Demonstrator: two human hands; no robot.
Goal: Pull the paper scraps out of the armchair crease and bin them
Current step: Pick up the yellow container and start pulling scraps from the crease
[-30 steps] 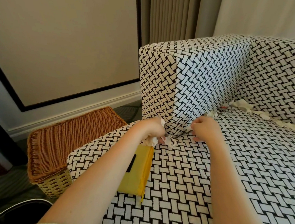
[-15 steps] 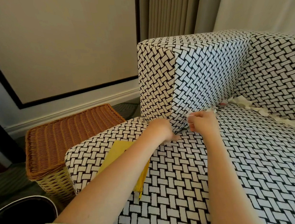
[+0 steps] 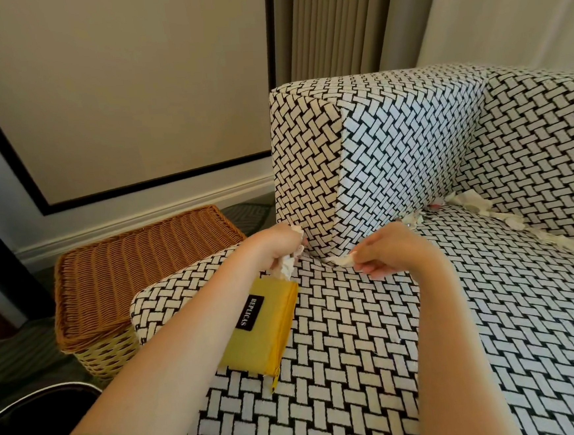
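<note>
The armchair [image 3: 373, 330] is covered in a black-and-white woven pattern. My left hand [image 3: 282, 245] grips a wad of white paper scraps [image 3: 287, 267] near the front of the armrest. My right hand [image 3: 389, 252] pinches a pale scrap [image 3: 342, 260] at the crease where the armrest meets the seat. More white scraps [image 3: 473, 204] line the crease toward the back, and others [image 3: 555, 242] run along the backrest crease at the right.
A yellow pouch [image 3: 263, 329] with a black label lies on the seat under my left forearm. A wicker basket [image 3: 139, 273] with a closed lid stands on the floor left of the armchair. A black bin [image 3: 36, 412] shows at the lower left.
My left hand drew back from the crease with its wad of scraps. My right hand pulled a scrap out of the crease toward me. The yellow pouch shows more.
</note>
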